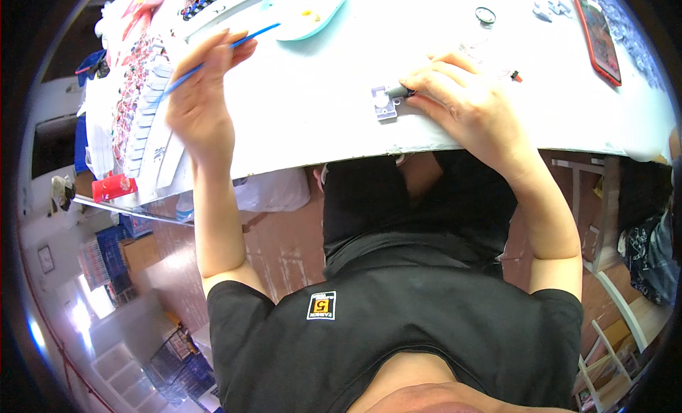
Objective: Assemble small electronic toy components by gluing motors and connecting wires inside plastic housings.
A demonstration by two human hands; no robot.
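Raised over the left part of the white table, my left hand point(204, 104) pinches a thin blue stick point(259, 32). The stick's far tip points toward a shallow teal dish point(323, 24) with a small yellow blob in it. Near the table's front edge, my right hand point(472, 104) has its fingers closed around a short dark grey cylinder point(399, 92). That cylinder's end meets a small pale plastic housing point(386, 113) on the table. Whether the two are joined I cannot tell.
Rows of small wired parts point(135, 104) fill the table's left side, with a red cylindrical object point(114, 188) at the edge. A black ring point(485, 16), a small red-and-black piece point(516, 76) and a red-cased phone point(600, 44) lie to the right.
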